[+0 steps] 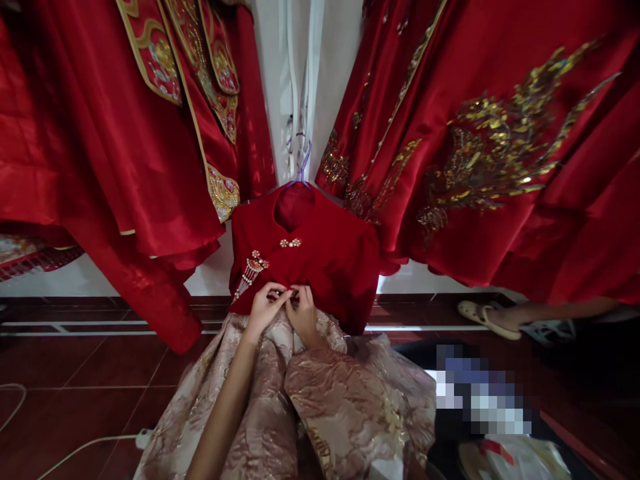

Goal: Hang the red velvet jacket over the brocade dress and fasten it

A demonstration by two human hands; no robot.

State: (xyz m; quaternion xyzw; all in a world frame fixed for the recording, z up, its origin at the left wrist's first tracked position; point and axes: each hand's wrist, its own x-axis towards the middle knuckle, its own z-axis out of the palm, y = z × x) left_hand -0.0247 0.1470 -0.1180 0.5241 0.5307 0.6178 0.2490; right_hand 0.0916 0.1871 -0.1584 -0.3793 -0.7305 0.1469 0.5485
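At the centre of the frame, the fingertips of both hands meet on the front hem of a small red jacket [320, 257]. The left hand [265, 307] has its fingers curled in, thumb and forefinger pinching a small fastening [291, 293] at the jacket's lower edge. The right hand [303, 312] comes in just beside it, fingers bent and pressed together on the same spot, so the two hands touch at the tips. What exactly sits between the fingertips is too small to tell beyond a pale glint.

Above the hands, a pearl button clasp [291, 243] closes the jacket at the chest, and a tasselled brooch [251, 268] hangs tilted on the left of the jacket front. The jacket hangs on a purple hanger [302, 168] against a white wall [280, 80] in the upper middle.

Below the hands, a pale gold brocade skirt [320, 407] spreads down to the lower edge of the frame, its folds lying under the person's forearms.

Large red robes with gold embroidery fill the upper left [125, 133] and upper right [500, 147], both hanging beside the jacket. At the right, another person's foot in a pale sandal [487, 319] rests on the dark red tiled floor [75, 393]. A white cable [90, 445] runs across the floor at the lower left.
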